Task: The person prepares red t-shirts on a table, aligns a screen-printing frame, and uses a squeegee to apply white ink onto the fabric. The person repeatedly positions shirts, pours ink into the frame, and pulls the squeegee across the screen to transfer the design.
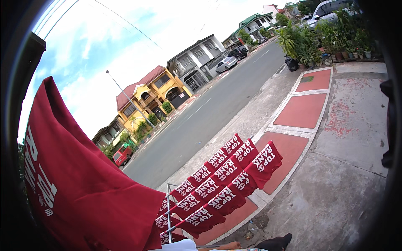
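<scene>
A large dark red cloth point(92, 180) with white print fills the left foreground. It rises to a folded peak at the upper left and spreads down toward the lower middle. What holds it up is not visible, and neither of my hands can be made out. Beside its lower right edge stands a metal drying rack point(168, 211), hung with several rows of matching red cloths point(226, 201). At the lower edge a bit of bare skin point(233, 245) shows; I cannot tell whether it is a hand or a foot. White fabric point(181, 245) lies left of it.
A dark shoe-like shape point(275, 243) shows at the lower edge. Red-painted panels point(302, 110) border the concrete pavement point(356, 167). Beyond runs a grey road point(201, 109) with parked cars and houses. Potted plants point(312, 52) stand at the upper right, by a silver vehicle point(328, 12).
</scene>
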### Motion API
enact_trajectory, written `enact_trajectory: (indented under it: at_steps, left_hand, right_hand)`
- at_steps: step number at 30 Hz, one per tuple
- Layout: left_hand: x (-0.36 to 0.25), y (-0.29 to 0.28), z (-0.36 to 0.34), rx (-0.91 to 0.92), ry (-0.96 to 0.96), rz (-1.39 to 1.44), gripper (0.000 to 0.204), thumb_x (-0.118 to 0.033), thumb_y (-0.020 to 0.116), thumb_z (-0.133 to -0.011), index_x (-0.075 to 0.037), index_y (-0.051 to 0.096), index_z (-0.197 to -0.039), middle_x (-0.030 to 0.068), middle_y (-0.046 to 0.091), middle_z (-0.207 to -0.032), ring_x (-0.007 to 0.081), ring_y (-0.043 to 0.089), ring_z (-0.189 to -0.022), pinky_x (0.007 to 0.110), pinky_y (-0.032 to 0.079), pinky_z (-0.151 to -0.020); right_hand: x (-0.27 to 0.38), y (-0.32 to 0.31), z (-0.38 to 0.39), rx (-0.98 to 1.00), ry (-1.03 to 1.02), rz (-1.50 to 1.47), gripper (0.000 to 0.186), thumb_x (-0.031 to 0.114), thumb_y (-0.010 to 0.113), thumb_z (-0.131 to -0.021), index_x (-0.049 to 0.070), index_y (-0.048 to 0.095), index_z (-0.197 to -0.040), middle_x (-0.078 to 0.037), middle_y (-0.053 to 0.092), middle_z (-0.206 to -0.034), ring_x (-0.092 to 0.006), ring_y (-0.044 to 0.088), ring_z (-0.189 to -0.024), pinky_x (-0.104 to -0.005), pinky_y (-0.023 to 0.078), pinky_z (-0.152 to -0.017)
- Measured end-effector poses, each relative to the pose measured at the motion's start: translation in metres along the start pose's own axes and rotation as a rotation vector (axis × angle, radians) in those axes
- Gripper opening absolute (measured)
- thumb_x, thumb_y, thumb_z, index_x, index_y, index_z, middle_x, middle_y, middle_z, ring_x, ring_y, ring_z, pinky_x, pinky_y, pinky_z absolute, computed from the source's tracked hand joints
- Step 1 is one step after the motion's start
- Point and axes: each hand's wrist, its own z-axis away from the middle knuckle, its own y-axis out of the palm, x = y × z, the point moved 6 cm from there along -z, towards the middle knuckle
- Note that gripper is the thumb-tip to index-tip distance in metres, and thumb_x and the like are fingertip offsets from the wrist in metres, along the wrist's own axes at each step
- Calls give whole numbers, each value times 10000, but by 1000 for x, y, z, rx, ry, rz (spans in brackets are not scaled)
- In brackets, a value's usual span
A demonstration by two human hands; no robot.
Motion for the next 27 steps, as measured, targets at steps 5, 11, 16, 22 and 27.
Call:
enact_trajectory:
  at_steps: [5, 11, 16, 22, 27]
  left_hand:
    - [-109, -111, -42, -281, 102, 163, 378, -395, 698, -1033, -35, 717, -1145, 152, 787, -925, 266, 763, -856, 452, 582, -741]
    - [-254, -234, -55, -693, 188, 317, 371, -365, 702, -1009, -25, 734, -1154, 176, 779, -938, 298, 765, -864, 462, 595, -792]
    - [-310, -157, -104, -707, -214, 653, 380, -380, 705, -989, -39, 785, -1136, 185, 808, -1066, 329, 784, -1013, 456, 607, -874]
    - [-413, -8, -156, -208, -152, 499, 324, -338, 737, -930, -51, 824, -1052, 181, 814, -977, 302, 777, -824, 455, 620, -783]
    - [-443, -34, -208, -178, -315, 656, 298, -307, 720, -911, -57, 839, -1020, 170, 819, -947, 269, 766, -749, 427, 628, -725]
  right_hand:
    - [129, 1, -129, 172, 52, 171, 673, 548, 505, -1062, 72, 444, -1533, -209, 512, -1359, -365, 516, -1161, -589, 459, -879]
    - [246, -21, -320, 289, 144, 352, 617, 495, 539, -1067, 49, 487, -1491, -211, 581, -1274, -354, 589, -1066, -565, 525, -803]
    - [321, -114, -509, 197, 157, 233, 571, 450, 568, -1071, 30, 523, -1456, -213, 638, -1203, -344, 651, -988, -545, 580, -740]
    - [541, -99, -626, 245, -131, 275, 331, 376, 661, -1058, 86, 613, -1211, -49, 638, -943, -160, 624, -753, -315, 518, -575]
    - [653, -42, -664, 308, -137, 385, 359, 356, 657, -1063, 71, 618, -1278, -67, 665, -978, -169, 644, -766, -322, 541, -599]
